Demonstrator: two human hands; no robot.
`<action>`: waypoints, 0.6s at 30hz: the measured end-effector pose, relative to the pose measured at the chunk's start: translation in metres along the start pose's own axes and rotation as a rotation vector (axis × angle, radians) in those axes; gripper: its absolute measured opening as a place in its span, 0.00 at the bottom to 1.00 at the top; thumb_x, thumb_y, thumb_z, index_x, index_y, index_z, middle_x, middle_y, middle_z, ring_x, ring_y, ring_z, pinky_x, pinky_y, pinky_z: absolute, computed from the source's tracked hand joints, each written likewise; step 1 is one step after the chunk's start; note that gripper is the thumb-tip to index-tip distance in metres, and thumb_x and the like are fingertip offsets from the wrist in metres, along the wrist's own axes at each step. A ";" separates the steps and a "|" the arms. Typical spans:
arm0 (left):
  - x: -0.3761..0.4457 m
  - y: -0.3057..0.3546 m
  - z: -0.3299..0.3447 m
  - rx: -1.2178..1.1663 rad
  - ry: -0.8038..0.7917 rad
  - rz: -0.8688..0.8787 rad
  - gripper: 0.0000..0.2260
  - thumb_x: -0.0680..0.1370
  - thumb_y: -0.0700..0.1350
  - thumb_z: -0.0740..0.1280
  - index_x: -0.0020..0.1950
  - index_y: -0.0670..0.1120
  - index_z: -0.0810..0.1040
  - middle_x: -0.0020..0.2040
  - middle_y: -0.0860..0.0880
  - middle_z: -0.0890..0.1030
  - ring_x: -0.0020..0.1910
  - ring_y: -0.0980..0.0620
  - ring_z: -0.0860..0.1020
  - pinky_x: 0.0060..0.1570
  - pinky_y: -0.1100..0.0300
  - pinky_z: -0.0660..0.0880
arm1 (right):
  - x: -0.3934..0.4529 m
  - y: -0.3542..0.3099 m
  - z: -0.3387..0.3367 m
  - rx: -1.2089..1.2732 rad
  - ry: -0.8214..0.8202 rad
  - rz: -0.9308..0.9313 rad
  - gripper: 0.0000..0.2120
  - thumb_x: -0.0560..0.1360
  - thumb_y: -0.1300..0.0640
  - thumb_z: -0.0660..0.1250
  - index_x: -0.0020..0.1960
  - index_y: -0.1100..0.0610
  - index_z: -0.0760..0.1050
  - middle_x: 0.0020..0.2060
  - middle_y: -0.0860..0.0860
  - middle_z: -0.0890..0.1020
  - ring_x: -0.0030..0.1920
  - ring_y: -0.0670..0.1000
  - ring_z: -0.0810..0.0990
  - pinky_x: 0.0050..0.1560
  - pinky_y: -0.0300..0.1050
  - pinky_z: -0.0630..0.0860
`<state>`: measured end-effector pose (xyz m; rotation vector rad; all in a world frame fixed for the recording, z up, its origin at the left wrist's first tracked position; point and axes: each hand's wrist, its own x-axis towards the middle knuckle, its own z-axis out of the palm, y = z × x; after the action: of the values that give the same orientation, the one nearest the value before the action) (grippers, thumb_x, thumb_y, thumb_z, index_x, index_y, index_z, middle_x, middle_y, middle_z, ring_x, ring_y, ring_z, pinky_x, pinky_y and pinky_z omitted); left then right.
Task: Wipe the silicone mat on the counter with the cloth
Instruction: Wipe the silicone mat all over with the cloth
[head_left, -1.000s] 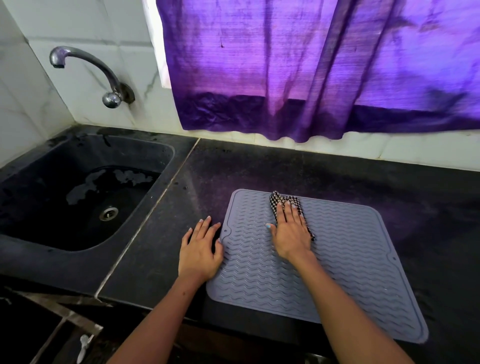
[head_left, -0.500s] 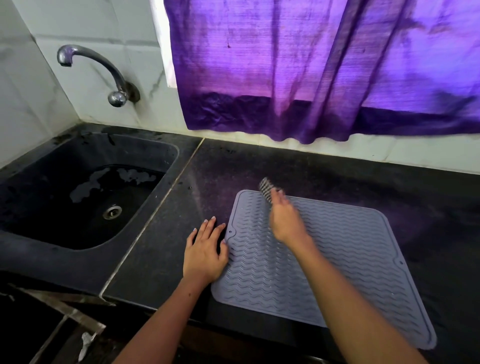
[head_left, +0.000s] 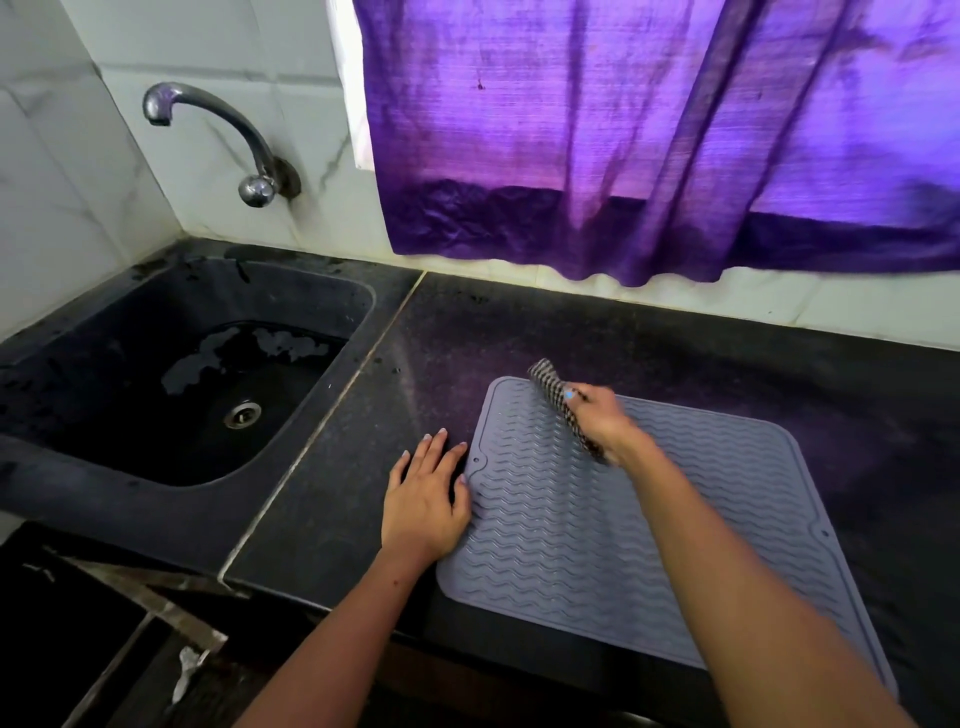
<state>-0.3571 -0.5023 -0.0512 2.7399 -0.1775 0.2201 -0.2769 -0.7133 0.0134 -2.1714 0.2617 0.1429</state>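
Note:
A grey silicone mat (head_left: 597, 540) with wavy ridges lies on the dark counter (head_left: 519, 332), its front edge near the counter's lip. My right hand (head_left: 605, 423) is over the mat's far left part, closed around a bunched black-and-white checked cloth (head_left: 550, 389). The cloth sticks out past my fingers toward the mat's far left corner and trails under my palm. My left hand (head_left: 426, 499) lies flat on the counter, fingers spread, its thumb side touching the mat's left edge.
A dark sink (head_left: 171, 374) with a little water and a drain sits to the left, under a metal tap (head_left: 218, 140) on the tiled wall. A purple curtain (head_left: 649, 135) hangs over the back of the counter.
My right hand went from flat on the cloth mid-mat to gripping the bunched cloth, which is now raised toward the mat's far left corner. My left hand stayed at the mat's edge.

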 end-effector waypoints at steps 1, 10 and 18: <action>0.000 0.000 0.000 0.001 -0.004 0.003 0.31 0.73 0.58 0.40 0.72 0.52 0.65 0.76 0.50 0.60 0.75 0.53 0.54 0.72 0.55 0.47 | 0.005 -0.005 -0.003 0.062 0.039 0.024 0.17 0.79 0.56 0.57 0.67 0.56 0.71 0.60 0.58 0.78 0.63 0.60 0.74 0.62 0.51 0.70; 0.002 -0.002 0.002 0.031 -0.043 -0.001 0.32 0.72 0.58 0.37 0.74 0.53 0.61 0.77 0.51 0.55 0.76 0.54 0.50 0.73 0.54 0.43 | -0.036 0.011 0.078 -0.621 0.084 -0.318 0.28 0.80 0.52 0.52 0.76 0.60 0.48 0.76 0.56 0.53 0.76 0.54 0.50 0.76 0.49 0.45; 0.001 0.000 0.001 0.045 -0.049 -0.008 0.32 0.72 0.58 0.37 0.74 0.54 0.60 0.77 0.52 0.54 0.76 0.55 0.49 0.73 0.54 0.42 | -0.018 0.005 0.055 -0.500 -0.022 -0.300 0.27 0.77 0.65 0.58 0.74 0.53 0.58 0.74 0.51 0.62 0.72 0.52 0.63 0.72 0.44 0.58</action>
<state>-0.3555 -0.5024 -0.0519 2.7916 -0.1769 0.1566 -0.2959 -0.6694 -0.0188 -2.6721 -0.1309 0.0647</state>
